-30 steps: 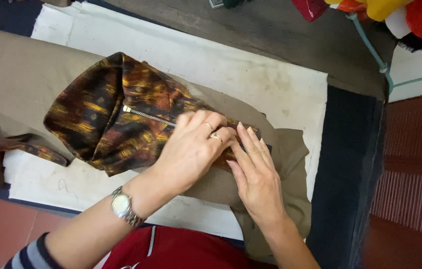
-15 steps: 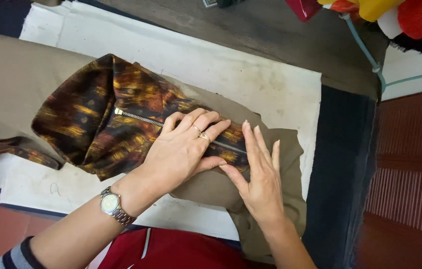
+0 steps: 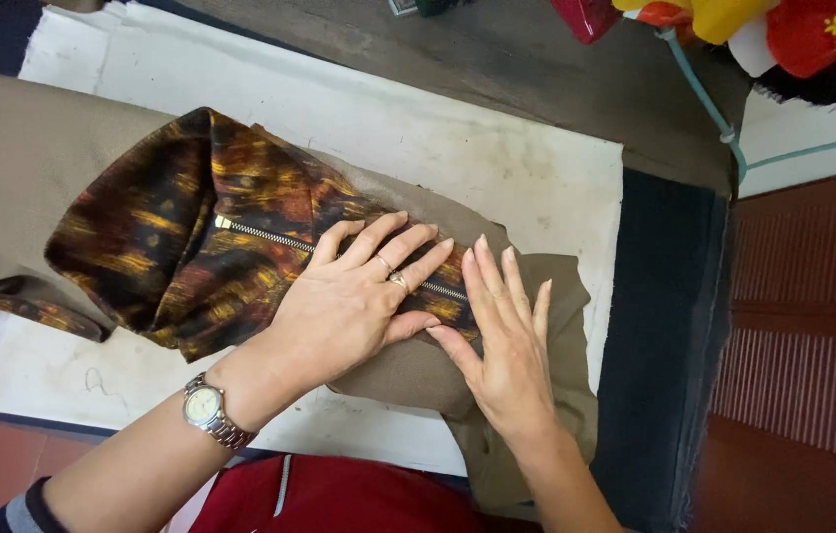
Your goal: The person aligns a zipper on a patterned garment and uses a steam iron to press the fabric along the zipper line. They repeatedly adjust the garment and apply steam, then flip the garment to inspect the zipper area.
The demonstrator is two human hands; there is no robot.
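The patterned cloth (image 3: pixel 181 247) lies on the plain cloth (image 3: pixel 33 148), both on the padded surface (image 3: pixel 497 158). The left hand (image 3: pixel 349 301) lies flat across the zip (image 3: pixel 270 237); the right hand (image 3: pixel 507 341) rests just right of it.

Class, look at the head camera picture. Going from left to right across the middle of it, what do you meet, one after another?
Plain tan cloth → dark orange-patterned fabric → metal zip → left hand → right hand → dark table edging → reddish floor.
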